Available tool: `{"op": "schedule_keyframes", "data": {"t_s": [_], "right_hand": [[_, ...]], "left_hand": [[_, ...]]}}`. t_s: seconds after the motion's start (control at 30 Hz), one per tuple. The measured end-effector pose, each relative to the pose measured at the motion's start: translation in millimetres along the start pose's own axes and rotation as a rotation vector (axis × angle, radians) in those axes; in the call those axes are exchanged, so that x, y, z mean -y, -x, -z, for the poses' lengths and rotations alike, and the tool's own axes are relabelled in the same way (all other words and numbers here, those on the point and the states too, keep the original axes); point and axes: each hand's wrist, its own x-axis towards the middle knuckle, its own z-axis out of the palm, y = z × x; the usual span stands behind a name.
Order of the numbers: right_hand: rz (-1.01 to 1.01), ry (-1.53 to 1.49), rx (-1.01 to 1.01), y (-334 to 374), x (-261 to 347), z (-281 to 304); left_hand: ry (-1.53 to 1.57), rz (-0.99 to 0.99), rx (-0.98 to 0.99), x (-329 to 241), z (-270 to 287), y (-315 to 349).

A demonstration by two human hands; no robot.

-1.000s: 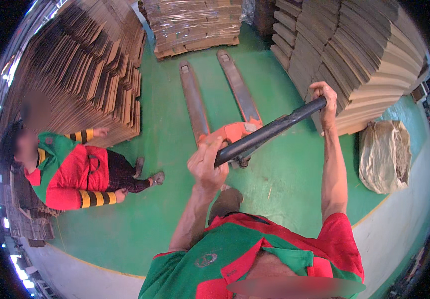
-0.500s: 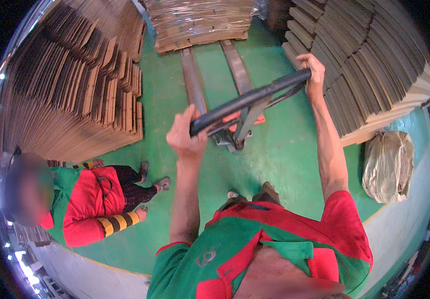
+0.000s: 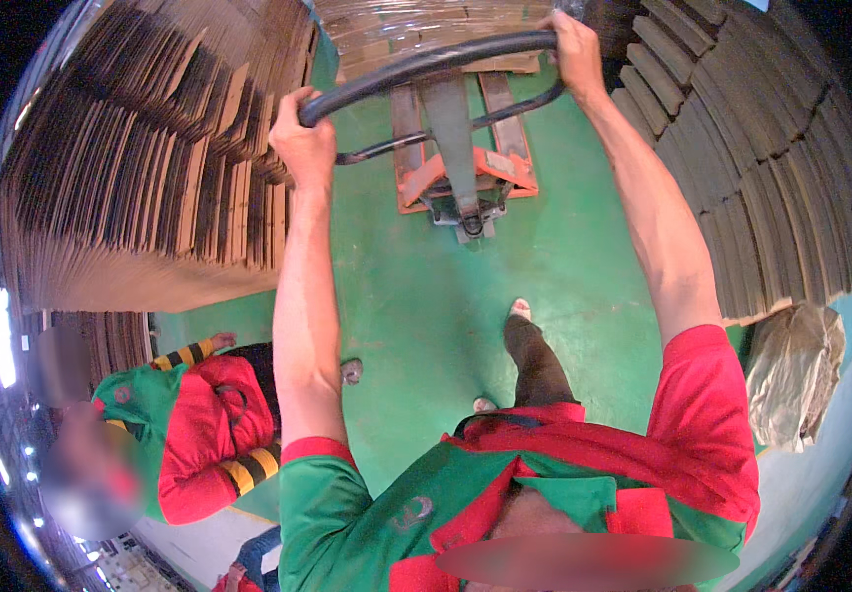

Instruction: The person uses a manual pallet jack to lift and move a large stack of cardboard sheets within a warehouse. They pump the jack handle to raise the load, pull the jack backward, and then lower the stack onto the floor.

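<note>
Both my arms reach forward to the black loop handle of a pallet jack [image 3: 436, 61]. My left hand [image 3: 303, 138] is wrapped round the handle's left end. At the right end, my right hand [image 3: 576, 54] grips the same bar, higher in view. From the handle a grey shaft runs down to the jack's orange base [image 3: 490, 168]. Its two forks [image 3: 408, 118] point away from me toward a pallet load wrapped in clear film [image 3: 396, 22], partly hidden behind the handle. Whether the forks go under the load is hard to see.
Tall stacks of flat brown cardboard [image 3: 159, 168] stand on the left. Greyish board stacks [image 3: 761, 148] rise on the right, with a crumpled pale sack [image 3: 796, 375] beside them. A co-worker [image 3: 214, 424] in red and green stands at lower left. The floor [image 3: 416, 326] is green.
The handle has swung from slanted to nearly level and straight ahead, both hands still on it. My feet have shifted as I stepped. The co-worker and stacks sit lower in view.
</note>
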Motion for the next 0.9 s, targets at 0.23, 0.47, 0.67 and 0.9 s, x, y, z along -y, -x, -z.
{"op": "schedule_keyframes", "data": {"t_s": [0.23, 0.47, 0.67, 0.9], "right_hand": [[0.031, 0.034, 0.001, -93.8, -58.4, -86.8], [-0.081, 0.048, 0.020, -169.1, -105.6, -111.9], [0.083, 0.135, -0.050, -217.7, -126.6, -152.2], [0.060, 0.178, -0.106, -220.0, -120.3, -165.6]], "left_hand": [[-0.030, 0.206, 0.078, 99.8, -68.6, -56.5], [-0.067, 0.135, 0.138, 166.6, -162.4, -113.3], [0.021, 0.207, 0.126, 227.0, -206.2, -148.4], [0.158, 0.173, 0.199, 247.0, -207.9, -157.8]]}}
